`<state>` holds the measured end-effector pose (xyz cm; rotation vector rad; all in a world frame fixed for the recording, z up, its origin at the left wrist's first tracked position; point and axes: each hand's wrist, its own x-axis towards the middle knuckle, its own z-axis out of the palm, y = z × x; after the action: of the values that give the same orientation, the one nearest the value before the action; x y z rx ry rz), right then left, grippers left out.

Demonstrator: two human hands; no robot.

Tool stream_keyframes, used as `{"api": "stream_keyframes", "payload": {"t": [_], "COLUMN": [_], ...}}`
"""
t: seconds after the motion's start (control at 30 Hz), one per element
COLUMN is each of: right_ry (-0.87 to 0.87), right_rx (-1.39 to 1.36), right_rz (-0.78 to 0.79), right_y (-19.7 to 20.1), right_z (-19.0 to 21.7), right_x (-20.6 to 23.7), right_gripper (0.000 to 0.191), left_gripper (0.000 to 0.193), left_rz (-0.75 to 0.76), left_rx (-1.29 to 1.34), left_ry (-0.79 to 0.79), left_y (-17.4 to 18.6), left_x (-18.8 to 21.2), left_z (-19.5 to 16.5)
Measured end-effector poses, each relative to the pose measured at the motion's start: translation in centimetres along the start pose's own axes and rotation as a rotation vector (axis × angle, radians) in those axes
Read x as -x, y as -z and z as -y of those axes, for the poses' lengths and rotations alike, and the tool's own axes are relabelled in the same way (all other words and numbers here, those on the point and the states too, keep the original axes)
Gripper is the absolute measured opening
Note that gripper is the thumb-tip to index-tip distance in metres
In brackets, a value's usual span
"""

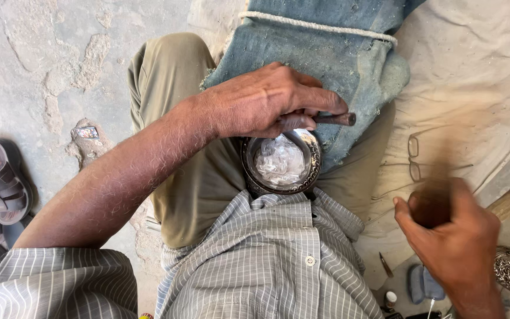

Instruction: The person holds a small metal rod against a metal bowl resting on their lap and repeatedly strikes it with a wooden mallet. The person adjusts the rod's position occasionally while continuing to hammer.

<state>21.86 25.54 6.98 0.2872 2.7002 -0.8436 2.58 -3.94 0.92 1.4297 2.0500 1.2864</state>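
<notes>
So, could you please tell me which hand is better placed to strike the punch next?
Probably the right hand: it is raised and blurred, gripping a wooden handle, while the left hand pins the dark punch at the engraved metal bowl rim.

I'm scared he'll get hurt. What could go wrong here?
1. The left hand pinches a thin punch right at the fingers; the right hand, blurred with a tool whose shape is unclear, might hit them.
2. The round metal bowl sits on his lap against blue cloth, not clamped, so it could slip.
3. Glasses lie on the sheet beside him, so they may get knocked.
</notes>
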Motion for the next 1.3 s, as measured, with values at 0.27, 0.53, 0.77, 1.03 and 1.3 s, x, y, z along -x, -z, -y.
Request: {"api": "stream_keyframes", "payload": {"t": [0.27,0.53,0.77,1.03,1.3], "right_ry": [-0.022,-0.134,0.036,0.121,0.07], "right_rx": [-0.158,0.136,-0.447,-0.422,0.054], "right_rz": [-0.033,0.062,-0.156,-0.128,0.06], "right_y": [0.8,-0.7,0.0,1.6,2.6], "right_z": [0.1,-1.3,0.8,-0.2,1.9], "right_x": [-0.8,-1.4,-1.1,-4.3,-4.0], "right_gripper": [0.021,0.035,0.019,0.013,0.027], "left_gripper": [0.041,0.043,0.04,0.041,0.04], "left_rz": [-0.081,-0.095,-0.08,-0.174,-0.128], "left_rx": [-0.014,-0.06,0.016,-0.077,-0.052], "left_ry": [0.056,-0.013,0.057,0.145,0.101], "left_y": [0.2,0.9,1.0,-0.3,0.2], "left_x": [0.5,1.1,1.6,2.2,1.9], "left_z": [-0.7,-0.3,-0.4,-0.9,-0.4]}}
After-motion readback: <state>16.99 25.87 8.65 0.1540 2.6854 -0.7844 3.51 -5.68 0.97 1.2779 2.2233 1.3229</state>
